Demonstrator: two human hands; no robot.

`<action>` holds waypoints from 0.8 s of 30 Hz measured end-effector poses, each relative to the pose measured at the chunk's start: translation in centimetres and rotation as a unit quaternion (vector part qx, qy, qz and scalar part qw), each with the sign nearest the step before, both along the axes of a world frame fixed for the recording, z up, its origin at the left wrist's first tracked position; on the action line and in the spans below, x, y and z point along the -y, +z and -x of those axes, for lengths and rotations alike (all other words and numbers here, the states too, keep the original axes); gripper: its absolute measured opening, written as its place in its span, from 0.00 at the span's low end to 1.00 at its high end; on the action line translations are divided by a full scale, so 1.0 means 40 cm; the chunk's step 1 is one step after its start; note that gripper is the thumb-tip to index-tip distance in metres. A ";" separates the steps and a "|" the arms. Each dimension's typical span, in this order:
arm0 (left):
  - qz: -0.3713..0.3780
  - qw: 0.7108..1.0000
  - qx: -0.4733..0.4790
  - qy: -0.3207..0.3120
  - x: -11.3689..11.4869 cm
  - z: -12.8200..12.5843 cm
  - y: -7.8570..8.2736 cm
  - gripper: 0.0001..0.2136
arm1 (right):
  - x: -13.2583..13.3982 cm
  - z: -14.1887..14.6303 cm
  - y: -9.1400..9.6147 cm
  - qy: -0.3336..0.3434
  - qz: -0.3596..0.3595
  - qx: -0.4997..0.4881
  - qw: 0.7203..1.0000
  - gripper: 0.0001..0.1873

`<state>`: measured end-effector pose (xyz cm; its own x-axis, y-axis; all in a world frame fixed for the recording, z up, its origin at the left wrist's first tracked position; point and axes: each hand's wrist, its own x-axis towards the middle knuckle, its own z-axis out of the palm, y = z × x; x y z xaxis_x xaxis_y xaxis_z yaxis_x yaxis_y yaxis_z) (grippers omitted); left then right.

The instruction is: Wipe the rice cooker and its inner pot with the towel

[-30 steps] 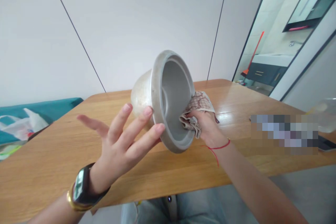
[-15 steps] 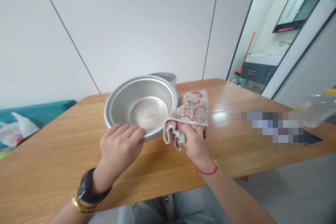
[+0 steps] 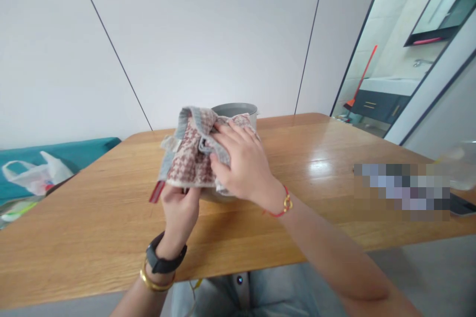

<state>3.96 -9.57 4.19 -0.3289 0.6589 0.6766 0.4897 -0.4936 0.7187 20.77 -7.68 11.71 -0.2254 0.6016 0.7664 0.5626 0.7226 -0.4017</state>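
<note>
A silver metal pot (image 3: 219, 196) stays mostly hidden beneath a checked brown-and-white towel (image 3: 189, 168) with grey edging; only a strip of its lower side shows. My left hand (image 3: 180, 210) is closed at the pot's near-left edge, its fingertips covered by the cloth. Pressed onto the towel from above, my right hand (image 3: 243, 163) has its thumb and fingers bent into the folds. A red striped towel end (image 3: 156, 191) hangs off to the left.
Behind the towel stands a grey round container (image 3: 238, 108) on the wooden table (image 3: 92, 237). Toward the right edge lie a pixelated item (image 3: 405, 188), a dark phone-like slab (image 3: 461, 205) and a clear plastic container (image 3: 461, 171). A white bag (image 3: 37, 176) sits at far left.
My right hand has brought the towel left, from beside the pot to over its opening. My left hand has shifted slightly right and down along the edge. The view has turned a little left.
</note>
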 end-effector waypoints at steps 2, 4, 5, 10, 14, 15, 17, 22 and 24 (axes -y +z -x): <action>0.030 0.998 0.049 -0.026 0.006 0.007 -0.012 0.22 | -0.091 -0.040 0.033 0.086 0.127 -0.105 0.983 0.15; 0.048 0.989 0.126 -0.058 0.009 0.011 -0.018 0.26 | -0.182 -0.090 0.044 0.176 0.302 -0.227 0.909 0.10; 0.045 0.981 0.174 -0.070 0.006 0.010 -0.018 0.26 | -0.218 -0.113 0.039 0.205 0.381 -0.286 0.855 0.09; -0.025 0.953 0.297 -0.055 -0.029 -0.011 -0.009 0.27 | -0.242 -0.123 -0.079 0.262 0.504 -0.545 0.617 0.13; -0.090 0.987 0.129 0.000 -0.024 -0.028 -0.012 0.22 | -0.141 -0.037 -0.201 0.283 0.525 -0.593 0.540 0.14; -0.114 0.992 0.061 0.007 -0.017 -0.030 -0.011 0.20 | -0.113 -0.019 -0.218 0.301 0.545 -0.601 0.501 0.14; -0.169 0.982 -0.087 0.003 -0.004 -0.030 -0.004 0.15 | -0.060 0.005 -0.230 0.345 0.569 -0.610 0.431 0.14; -0.275 0.905 -0.321 -0.043 -0.002 0.012 0.016 0.08 | 0.024 0.006 -0.203 0.410 0.560 -0.602 0.395 0.21; -0.283 0.892 -0.350 -0.049 0.000 0.035 0.014 0.09 | 0.024 -0.007 -0.204 0.374 0.540 -0.616 0.434 0.19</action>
<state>2.58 -9.57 4.76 0.3445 0.1501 0.9267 0.6557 -0.7449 -0.1231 21.05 -8.65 3.55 -0.4872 0.8715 -0.0560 -0.7900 -0.4671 -0.3970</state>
